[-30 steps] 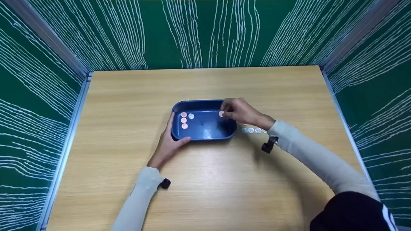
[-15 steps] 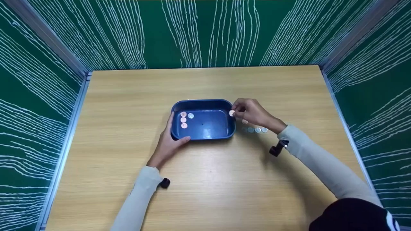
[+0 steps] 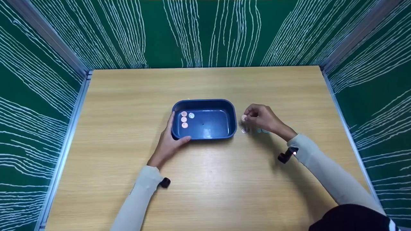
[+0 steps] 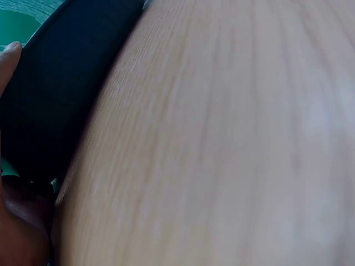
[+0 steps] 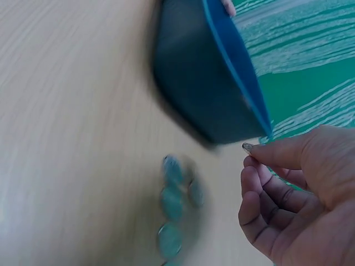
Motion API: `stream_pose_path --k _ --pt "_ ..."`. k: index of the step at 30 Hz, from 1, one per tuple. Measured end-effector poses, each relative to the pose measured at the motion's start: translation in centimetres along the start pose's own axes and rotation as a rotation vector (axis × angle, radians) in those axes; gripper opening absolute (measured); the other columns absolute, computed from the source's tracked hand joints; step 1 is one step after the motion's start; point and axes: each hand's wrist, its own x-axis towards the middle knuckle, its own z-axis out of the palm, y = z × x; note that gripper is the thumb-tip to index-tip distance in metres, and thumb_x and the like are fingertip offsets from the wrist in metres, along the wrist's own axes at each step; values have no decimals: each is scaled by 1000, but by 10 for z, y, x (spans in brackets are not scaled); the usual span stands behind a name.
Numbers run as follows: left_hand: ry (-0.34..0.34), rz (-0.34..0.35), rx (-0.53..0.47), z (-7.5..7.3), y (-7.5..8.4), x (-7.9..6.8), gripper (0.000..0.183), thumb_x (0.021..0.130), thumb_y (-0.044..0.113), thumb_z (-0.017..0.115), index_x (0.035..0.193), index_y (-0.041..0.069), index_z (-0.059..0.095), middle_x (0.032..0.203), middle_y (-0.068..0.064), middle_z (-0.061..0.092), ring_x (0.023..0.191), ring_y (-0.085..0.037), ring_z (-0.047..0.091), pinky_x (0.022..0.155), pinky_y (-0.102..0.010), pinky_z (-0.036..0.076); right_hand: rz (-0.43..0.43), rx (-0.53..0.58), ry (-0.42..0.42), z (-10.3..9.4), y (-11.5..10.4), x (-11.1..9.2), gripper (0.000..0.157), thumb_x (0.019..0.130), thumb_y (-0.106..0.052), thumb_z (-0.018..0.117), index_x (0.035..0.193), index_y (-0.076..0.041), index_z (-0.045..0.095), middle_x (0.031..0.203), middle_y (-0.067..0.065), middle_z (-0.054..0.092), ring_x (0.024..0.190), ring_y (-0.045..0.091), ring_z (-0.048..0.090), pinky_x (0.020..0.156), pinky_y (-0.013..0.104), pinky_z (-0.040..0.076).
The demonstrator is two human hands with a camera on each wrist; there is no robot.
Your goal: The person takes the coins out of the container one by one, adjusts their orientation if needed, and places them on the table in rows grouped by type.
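So, four discs [image 3: 184, 119] in one tray [image 3: 208, 128]

The tray [image 3: 207, 130] sits on the table [image 3: 205, 179], the left hand [image 3: 169, 139] at its left end and the right hand [image 3: 262, 118], pinching a disc [image 3: 244, 118], just beyond its right end. Inside it, at left, three discs [image 3: 184, 119] line up front to back, a fourth [image 3: 191, 115] right of the rearmost. More discs [image 5: 170, 202] lie right of the tray.

Head looks down — nearer wrist views share tray [image 3: 212, 123].
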Motion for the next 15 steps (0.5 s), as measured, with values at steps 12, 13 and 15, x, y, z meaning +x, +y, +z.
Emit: stream_pose_path --k 12,13,15 --pt "2 24 6 0 -2 1 119 91 34 93 179 33 12 181 -12 26 158 -35 39 128 -57 36 76 49 17 0 37 -12 11 103 -5 76 108 6 75 94 19 76 74 19 67 60 21 52" --pt "2 29 3 0 -2 1 119 91 34 93 179 33 12 181 -12 26 158 -35 39 128 -57 36 78 52 17 0 39 -12 11 103 -4 76 107 6 75 93 19 76 74 21 67 60 21 53" --pt "2 30 0 0 -3 1 119 91 34 93 179 33 12 181 -12 26 158 -35 39 127 -57 36 76 56 18 0 41 -13 11 103 -4 76 108 6 75 93 19 76 73 23 68 59 22 53"
